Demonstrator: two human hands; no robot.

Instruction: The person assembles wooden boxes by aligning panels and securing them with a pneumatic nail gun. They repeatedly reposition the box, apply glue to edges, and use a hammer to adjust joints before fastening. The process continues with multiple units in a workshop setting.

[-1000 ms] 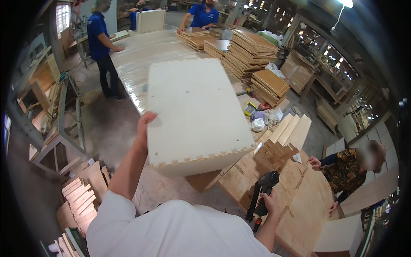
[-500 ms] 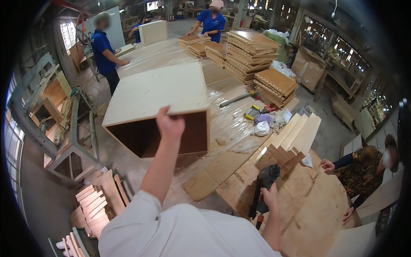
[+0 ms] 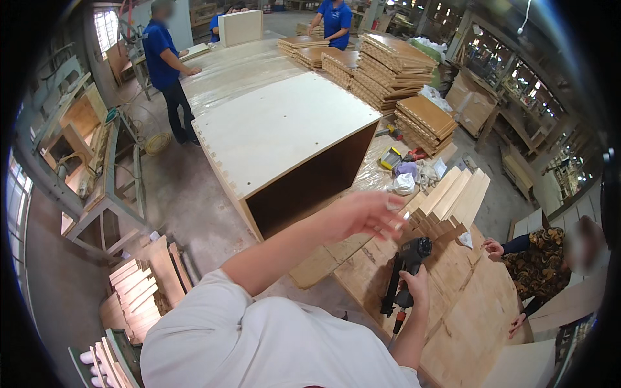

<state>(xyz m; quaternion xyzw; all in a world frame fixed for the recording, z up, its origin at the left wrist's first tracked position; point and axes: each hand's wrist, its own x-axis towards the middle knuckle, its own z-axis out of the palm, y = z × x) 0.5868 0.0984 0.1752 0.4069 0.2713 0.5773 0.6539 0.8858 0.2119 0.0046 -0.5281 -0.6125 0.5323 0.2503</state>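
And the box (image 3: 284, 123) sits on the table (image 3: 226, 72), looking joined up, one side open; what's left, I can't tell. Left hand (image 3: 372, 216) is free, fingers spread near the slats (image 3: 447, 200); half a second ago it's gripping the box, which has since turned! Right hand (image 3: 415, 286) keeps hold of the nail gun (image 3: 406, 262).

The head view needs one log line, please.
left hand: open; right hand: holding black pistol-shaped nail gun; white rectangular wooden box: one side open

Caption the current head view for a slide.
Right hand gripping a black pistol-grip tool, blurred left hand spread near a white-topped, open-ended wooden box.
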